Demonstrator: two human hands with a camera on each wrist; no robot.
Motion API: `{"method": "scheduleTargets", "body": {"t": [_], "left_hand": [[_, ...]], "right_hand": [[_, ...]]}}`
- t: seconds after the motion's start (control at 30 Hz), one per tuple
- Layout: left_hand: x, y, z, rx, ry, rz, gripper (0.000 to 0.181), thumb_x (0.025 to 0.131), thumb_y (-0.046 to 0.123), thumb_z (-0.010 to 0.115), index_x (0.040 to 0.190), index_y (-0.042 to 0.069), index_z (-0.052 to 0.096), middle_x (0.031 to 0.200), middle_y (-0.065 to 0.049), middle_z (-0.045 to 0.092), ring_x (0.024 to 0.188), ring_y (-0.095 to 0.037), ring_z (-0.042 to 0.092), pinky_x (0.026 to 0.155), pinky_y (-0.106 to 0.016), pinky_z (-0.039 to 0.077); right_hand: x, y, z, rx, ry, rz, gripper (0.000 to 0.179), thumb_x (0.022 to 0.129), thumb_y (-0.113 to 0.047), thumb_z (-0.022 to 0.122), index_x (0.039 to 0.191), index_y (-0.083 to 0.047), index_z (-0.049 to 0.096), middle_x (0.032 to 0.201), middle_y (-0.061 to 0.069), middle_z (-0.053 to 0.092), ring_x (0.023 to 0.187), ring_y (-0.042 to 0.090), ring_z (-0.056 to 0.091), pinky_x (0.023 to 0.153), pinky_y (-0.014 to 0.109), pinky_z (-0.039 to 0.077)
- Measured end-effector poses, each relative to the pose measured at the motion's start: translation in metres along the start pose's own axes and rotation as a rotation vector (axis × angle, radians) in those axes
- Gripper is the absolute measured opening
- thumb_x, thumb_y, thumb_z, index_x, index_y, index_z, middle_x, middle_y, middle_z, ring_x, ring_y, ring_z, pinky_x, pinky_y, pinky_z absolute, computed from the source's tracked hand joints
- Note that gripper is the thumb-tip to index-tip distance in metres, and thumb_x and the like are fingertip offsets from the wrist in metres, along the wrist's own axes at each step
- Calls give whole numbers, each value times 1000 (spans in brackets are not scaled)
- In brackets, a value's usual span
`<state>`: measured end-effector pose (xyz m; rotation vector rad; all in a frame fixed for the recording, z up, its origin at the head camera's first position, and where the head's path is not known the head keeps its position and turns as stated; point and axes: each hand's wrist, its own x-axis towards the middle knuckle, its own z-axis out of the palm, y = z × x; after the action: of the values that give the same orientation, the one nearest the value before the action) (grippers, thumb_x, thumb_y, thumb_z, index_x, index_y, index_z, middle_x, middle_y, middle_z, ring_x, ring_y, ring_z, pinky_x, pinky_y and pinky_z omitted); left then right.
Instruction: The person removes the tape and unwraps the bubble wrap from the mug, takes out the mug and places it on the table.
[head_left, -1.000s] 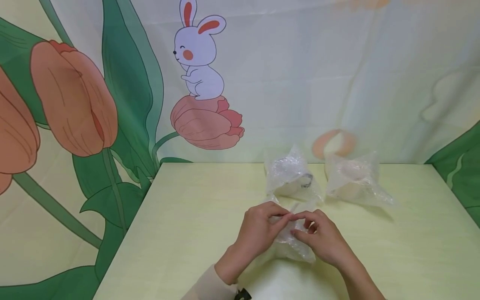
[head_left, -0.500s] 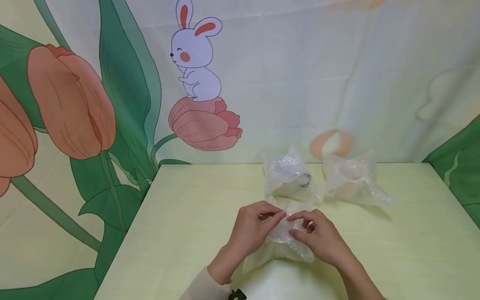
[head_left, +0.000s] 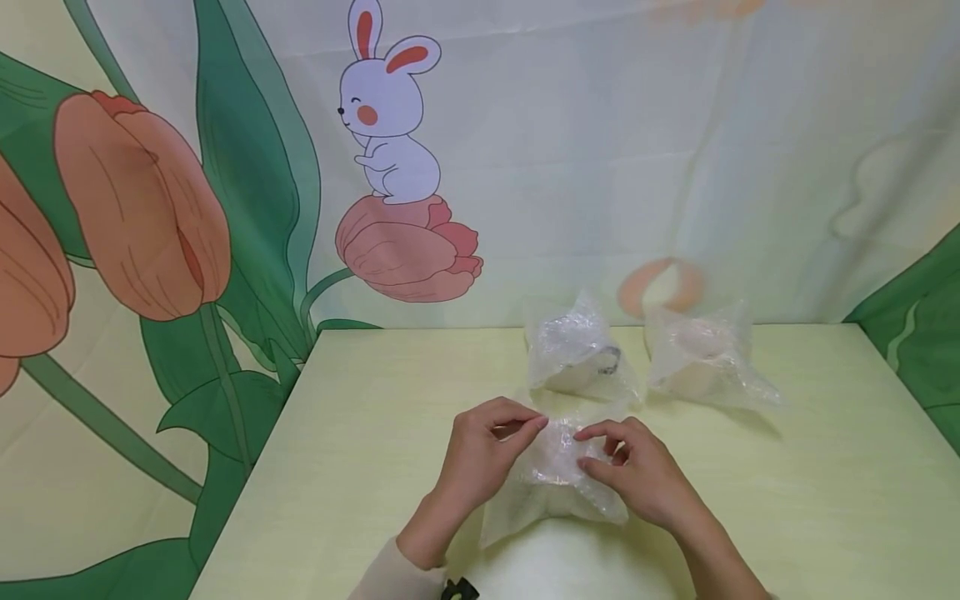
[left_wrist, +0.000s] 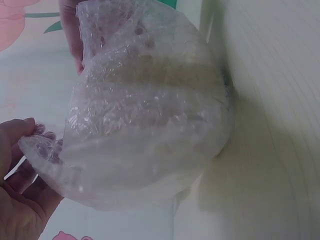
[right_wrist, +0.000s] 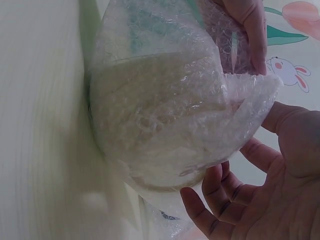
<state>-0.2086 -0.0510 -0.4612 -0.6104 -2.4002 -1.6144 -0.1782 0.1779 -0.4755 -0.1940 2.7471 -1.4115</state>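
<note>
A bubble-wrapped bundle [head_left: 553, 467] stands on the table between both hands. Through the clear bubble wrap [left_wrist: 145, 120] shows a pale, rounded thing; its kind is hidden by the layers. At the bundle's upper left, my left hand [head_left: 480, 454] pinches a corner of the wrap between thumb and fingers. My right hand [head_left: 648, 475] is at the right side, thumb and forefinger at the top of the wrap. In the right wrist view, this right hand [right_wrist: 265, 175] holds a raised flap, its other fingers curled beside the bundle.
Farther back stand two more bubble-wrapped bundles, one [head_left: 577, 354] behind the worked one and another [head_left: 697, 358] to its right. The pale yellow-green table [head_left: 375, 433] meets a backdrop [head_left: 540, 167] printed with tulips and a rabbit.
The left hand has moved left from beside the right fingertips, still pinching, and more of the bundle's top shows between the hands. The right hand has stayed nearly in place.
</note>
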Motion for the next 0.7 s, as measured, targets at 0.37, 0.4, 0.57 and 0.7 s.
{"method": "scheduleTargets", "body": {"t": [0.37, 0.4, 0.57, 0.7], "left_hand": [[-7, -4, -13, 57, 68, -9, 6, 93, 23, 79, 99, 25, 81, 94, 12, 74, 95, -8, 73, 92, -30, 60], [-8, -4, -14, 68, 73, -9, 7, 94, 24, 79, 100, 25, 80, 96, 12, 74, 97, -11, 73, 93, -32, 60], [-10, 0, -16, 116, 94, 7, 11, 93, 27, 80, 104, 24, 80, 101, 13, 72, 103, -14, 71, 96, -34, 59], [-11, 2, -17, 140, 110, 43, 16, 91, 25, 82, 106, 23, 80, 104, 12, 71, 104, -9, 70, 95, -33, 59]], "right_hand": [[0, 2, 0, 5, 10, 0, 23, 87, -24, 83, 109, -30, 78, 89, 2, 55, 79, 15, 54, 70, 26, 45], [0, 2, 0, 5, 11, -2, 23, 87, -24, 83, 109, -30, 78, 89, 2, 55, 79, 15, 54, 70, 26, 45], [0, 2, 0, 5, 11, -7, 23, 87, -23, 84, 109, -29, 78, 89, 3, 55, 79, 16, 54, 71, 26, 45], [0, 2, 0, 8, 8, -6, 24, 87, -23, 84, 109, -29, 78, 89, 3, 55, 79, 16, 54, 71, 26, 45]]}}
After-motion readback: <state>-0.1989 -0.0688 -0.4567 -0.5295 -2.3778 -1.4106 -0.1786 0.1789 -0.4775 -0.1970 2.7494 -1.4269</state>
